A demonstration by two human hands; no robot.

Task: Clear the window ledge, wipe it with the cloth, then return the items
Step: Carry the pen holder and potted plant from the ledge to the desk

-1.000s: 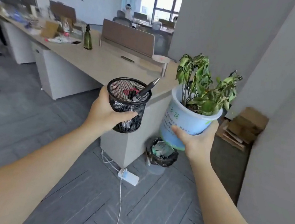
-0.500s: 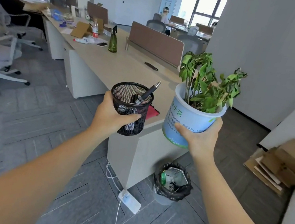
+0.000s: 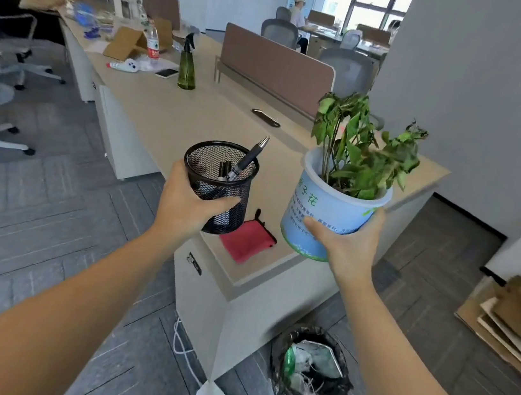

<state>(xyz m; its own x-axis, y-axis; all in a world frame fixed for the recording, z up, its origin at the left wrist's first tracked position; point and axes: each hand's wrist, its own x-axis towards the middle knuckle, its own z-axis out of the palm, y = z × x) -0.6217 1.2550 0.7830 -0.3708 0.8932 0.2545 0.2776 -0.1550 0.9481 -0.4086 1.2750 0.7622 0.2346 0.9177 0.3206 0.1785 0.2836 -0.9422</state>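
A: Where do we find the folded red cloth [image 3: 246, 240]?

B: Flat on the near corner of the long beige desk [image 3: 175, 125], directly below and between both loads. Our left hand [image 3: 189, 202] wraps the black wire-mesh pen cup [image 3: 219, 185]; our right hand [image 3: 348, 243] grips the pale blue plastic pot with the green plant [image 3: 330, 217]. Both are held upright above the desk.

A: Which hand is nearer?

B: The left; the cup's base hangs just above the cloth's left edge. We judge neither hand free until its load is set down.
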